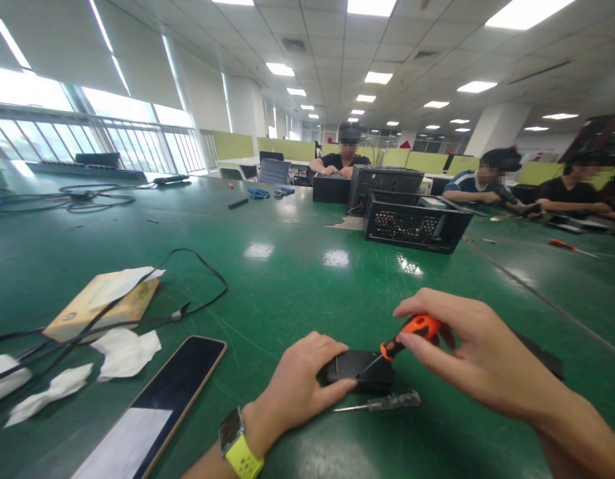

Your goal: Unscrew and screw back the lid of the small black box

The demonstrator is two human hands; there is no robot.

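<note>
Head view shows the left hand (300, 386) curled over a small black box (360, 369), near on the green table (297, 279). Right hand (467, 352) fingers pinch an orange screwdriver (412, 332), tip on the box; a clear screwdriver (382, 402) lies just nearer.

Left hand (300, 382) lies palm-down, fingers curled, reaching toward one o'clock; right hand (467, 349) pinches closed, pointing toward nine o'clock.

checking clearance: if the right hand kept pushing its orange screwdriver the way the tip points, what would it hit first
The right hand angles the orange screwdriver down-left; its tip looks already at the small black device under the left hand, though depth is unclear.
</note>
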